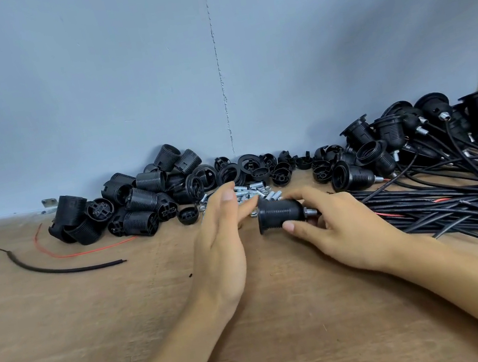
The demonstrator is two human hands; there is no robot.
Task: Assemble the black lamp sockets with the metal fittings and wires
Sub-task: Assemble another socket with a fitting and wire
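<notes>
- The black socket (280, 213) is held on its side low over the wooden table (129, 327), near the middle. Its wide mouth faces left, and the metal fitting (311, 211) sticks out of its narrow end to the right.
- The right hand (338, 224) grips the socket at that narrow end, thumb under the body and fingers curled over the fitting.
- The left hand (224, 231) holds nothing. Its fingers are straight and together, and the palm is turned toward the socket's wide mouth, close beside it.
- The step in hand looks like seating or tightening the fitting in the socket. It would go best if the left hand closed round the ribbed body to stop it turning while the right fingers twist only the fitting.
- The fitting should run straight along the socket's axis, because a tilted start may cross the thread in the plastic.
- Whether a wire already runs through the fitting cannot be told, since the right hand covers that end.
- The loose fittings (252, 192) lie just behind the hands and the wires (442, 202) lie to the right, so both are near for the next piece.
- The finished sockets (398, 133) are heaped at the far right. This one belongs there once it is firm, away from the bare socket shells (138, 195) on the left.
</notes>
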